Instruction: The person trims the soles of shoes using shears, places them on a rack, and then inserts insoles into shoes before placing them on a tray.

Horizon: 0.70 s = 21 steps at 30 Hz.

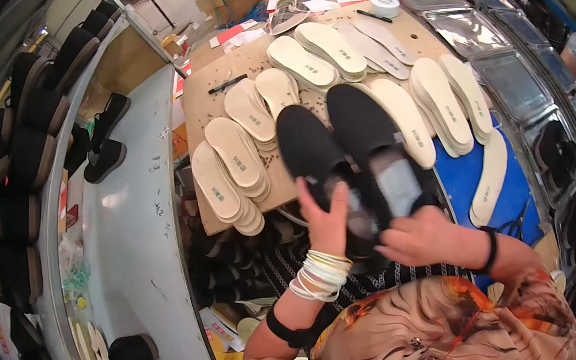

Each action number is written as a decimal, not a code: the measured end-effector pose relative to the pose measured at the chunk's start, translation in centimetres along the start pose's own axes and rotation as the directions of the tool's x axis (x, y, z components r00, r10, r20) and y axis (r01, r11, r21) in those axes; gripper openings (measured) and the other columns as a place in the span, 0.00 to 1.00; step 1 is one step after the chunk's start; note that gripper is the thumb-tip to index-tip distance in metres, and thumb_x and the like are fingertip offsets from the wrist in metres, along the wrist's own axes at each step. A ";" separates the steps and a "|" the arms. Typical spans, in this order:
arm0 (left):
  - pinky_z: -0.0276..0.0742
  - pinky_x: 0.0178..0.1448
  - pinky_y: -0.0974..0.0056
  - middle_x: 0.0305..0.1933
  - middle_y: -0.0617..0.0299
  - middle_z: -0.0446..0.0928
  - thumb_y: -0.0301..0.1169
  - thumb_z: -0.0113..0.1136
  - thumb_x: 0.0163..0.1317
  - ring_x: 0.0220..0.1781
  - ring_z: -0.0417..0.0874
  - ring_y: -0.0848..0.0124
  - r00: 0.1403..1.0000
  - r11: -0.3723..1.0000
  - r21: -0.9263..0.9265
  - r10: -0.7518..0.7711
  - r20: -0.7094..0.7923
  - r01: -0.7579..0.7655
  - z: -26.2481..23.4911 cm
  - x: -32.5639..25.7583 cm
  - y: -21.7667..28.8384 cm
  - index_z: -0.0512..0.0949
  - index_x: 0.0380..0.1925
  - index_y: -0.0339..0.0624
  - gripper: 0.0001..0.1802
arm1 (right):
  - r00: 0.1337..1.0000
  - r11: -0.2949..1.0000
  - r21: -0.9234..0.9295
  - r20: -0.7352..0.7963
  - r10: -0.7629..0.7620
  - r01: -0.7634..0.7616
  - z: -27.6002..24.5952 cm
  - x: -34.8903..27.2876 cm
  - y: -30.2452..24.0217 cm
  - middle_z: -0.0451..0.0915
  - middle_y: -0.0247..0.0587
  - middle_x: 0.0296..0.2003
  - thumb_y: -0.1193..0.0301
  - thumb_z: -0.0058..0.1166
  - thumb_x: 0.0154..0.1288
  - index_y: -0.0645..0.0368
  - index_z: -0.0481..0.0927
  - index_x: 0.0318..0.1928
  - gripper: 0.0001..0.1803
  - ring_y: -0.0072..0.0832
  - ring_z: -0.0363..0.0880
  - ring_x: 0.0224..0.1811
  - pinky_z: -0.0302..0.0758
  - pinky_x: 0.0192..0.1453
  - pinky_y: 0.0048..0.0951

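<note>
The left hand (326, 219) is gripping the near part of the left black shoe (308, 140), and the right hand (417, 235) is closing its curled fingers on the heel end of the right black shoe (358, 115). The shoes are pointing away from the person, side by side, over the near edge of a wooden board (207, 99). Small brown bits are speckling that pale surface, and a blue surface (516, 181) is adjoining it on the right. On the left, a grey shelf (143, 252) is bearing scribbled marks and more dark footwear; on the right, shiny rectangular trays (514, 83) are standing in rows. A cardboard box (233, 0) is sitting beyond the board.

The held uppers are showing matte, dark cloth with rounded toes, and a pale lining (397, 183) is filling the right one. Smooth, cream insoles (227, 188) are lying in curved stacks around them. Thin pale bands (321, 275) are ringing the left wrist.
</note>
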<state>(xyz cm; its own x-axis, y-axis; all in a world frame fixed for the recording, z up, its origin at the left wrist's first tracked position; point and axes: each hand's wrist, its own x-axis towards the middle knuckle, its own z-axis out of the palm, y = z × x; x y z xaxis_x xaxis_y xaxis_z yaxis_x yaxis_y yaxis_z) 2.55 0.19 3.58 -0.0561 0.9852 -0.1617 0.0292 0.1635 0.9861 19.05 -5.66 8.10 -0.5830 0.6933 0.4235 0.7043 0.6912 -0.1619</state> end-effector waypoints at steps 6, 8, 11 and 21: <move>0.55 0.63 0.60 0.58 0.39 0.59 0.40 0.59 0.52 0.60 0.61 0.51 0.961 0.764 0.601 0.276 0.024 -0.235 -6.3 3.2 -10.3 0.55 0.58 0.33 0.38 | 0.951 0.931 0.267 0.247 0.185 -0.250 7.8 -0.3 -2.0 0.74 0.45 0.25 0.63 0.55 0.52 0.57 0.70 0.36 0.15 0.41 0.77 0.27 0.74 0.30 0.37; 0.66 0.52 0.62 0.50 0.43 0.67 0.39 0.57 0.54 0.50 0.71 0.57 0.915 0.650 0.678 0.394 0.086 -0.344 -7.1 3.0 -8.6 0.65 0.50 0.31 0.28 | 0.834 0.695 0.464 0.366 0.414 -0.549 3.8 -1.0 -2.2 0.77 0.48 0.35 0.64 0.57 0.51 0.56 0.68 0.49 0.25 0.45 0.77 0.36 0.74 0.40 0.37; 0.71 0.26 0.68 0.28 0.55 0.77 0.38 0.53 0.58 0.24 0.78 0.72 0.997 0.930 0.366 -0.018 0.071 -0.010 -8.3 0.2 -1.9 0.75 0.33 0.28 0.19 | 0.668 0.616 0.278 0.160 0.727 -0.737 1.4 -5.5 0.6 0.76 0.48 0.40 0.64 0.55 0.51 0.55 0.71 0.47 0.22 0.43 0.76 0.41 0.73 0.44 0.36; 0.75 0.37 0.52 0.26 0.38 0.75 0.45 0.51 0.56 0.31 0.78 0.46 0.967 0.366 0.898 0.029 0.251 -0.244 1.8 3.6 -4.4 0.77 0.21 0.30 0.24 | -0.195 -0.168 -0.552 -0.009 0.981 -0.817 2.7 -31.9 8.6 0.77 0.61 0.35 0.71 0.36 0.57 0.66 0.62 0.53 0.22 0.49 0.77 0.39 0.73 0.43 0.43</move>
<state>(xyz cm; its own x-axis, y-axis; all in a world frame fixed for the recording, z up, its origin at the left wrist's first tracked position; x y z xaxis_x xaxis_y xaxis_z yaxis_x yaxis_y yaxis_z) 4.04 3.13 -1.41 0.1973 0.9707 -0.1371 0.9206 -0.1354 0.3662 42.64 -21.25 -9.18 0.8083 0.5406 -0.2332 0.5816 -0.7948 0.1732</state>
